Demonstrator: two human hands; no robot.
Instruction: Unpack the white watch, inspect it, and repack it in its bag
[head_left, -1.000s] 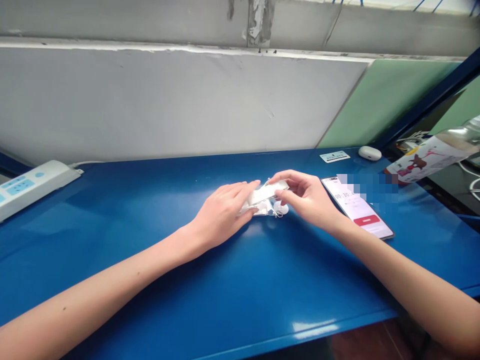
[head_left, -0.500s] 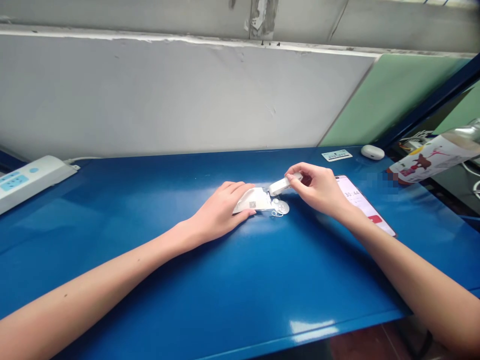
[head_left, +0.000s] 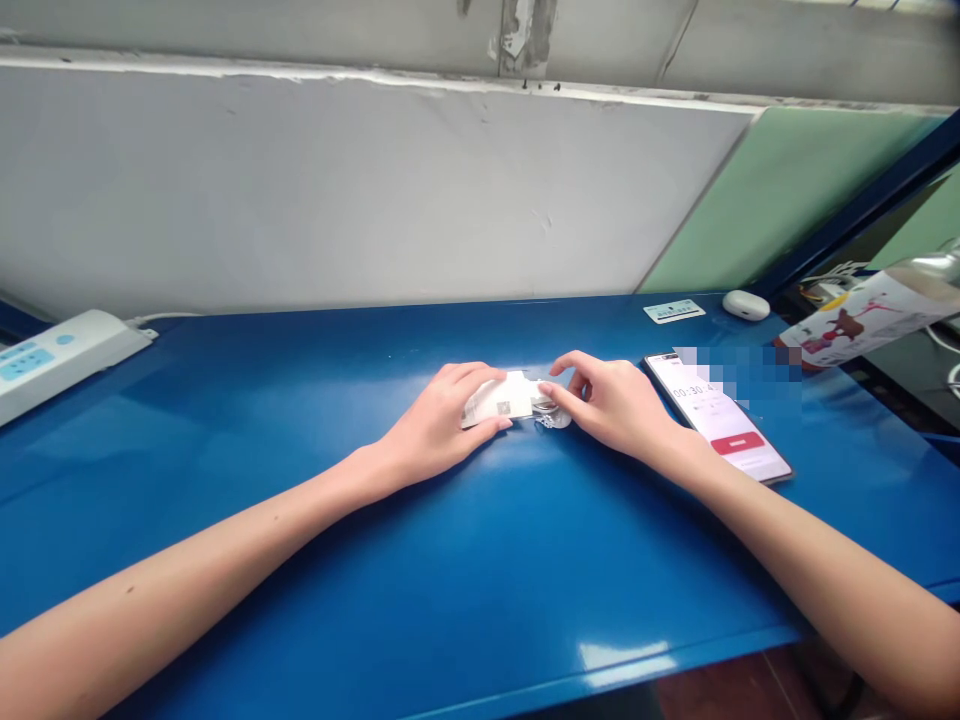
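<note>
My left hand [head_left: 442, 415] lies on the blue table with its fingers and thumb around a small clear plastic bag holding a white paper card [head_left: 514, 395] with a printed square code. At the bag's right end my right hand [head_left: 607, 400] hovers low, thumb tip touching the bag's mouth and forefinger bent a little apart from it. Beneath the thumb a silvery round charm with a bead chain [head_left: 551, 418] partly shows. The white oblong piece seen before is largely hidden; I cannot tell how much of it is inside the bag.
A phone [head_left: 724, 430] showing a running timer lies right of my right hand. Farther back are a card [head_left: 675, 311] and a white earbud case [head_left: 745, 305]. A bottle [head_left: 870, 310] leans at the right edge. A power strip [head_left: 75, 360] sits at far left.
My right hand has moved left to the bag's mouth, and the white oblong piece it was pinching no longer shows between its fingers. More of the phone is uncovered. My left hand has barely moved.
</note>
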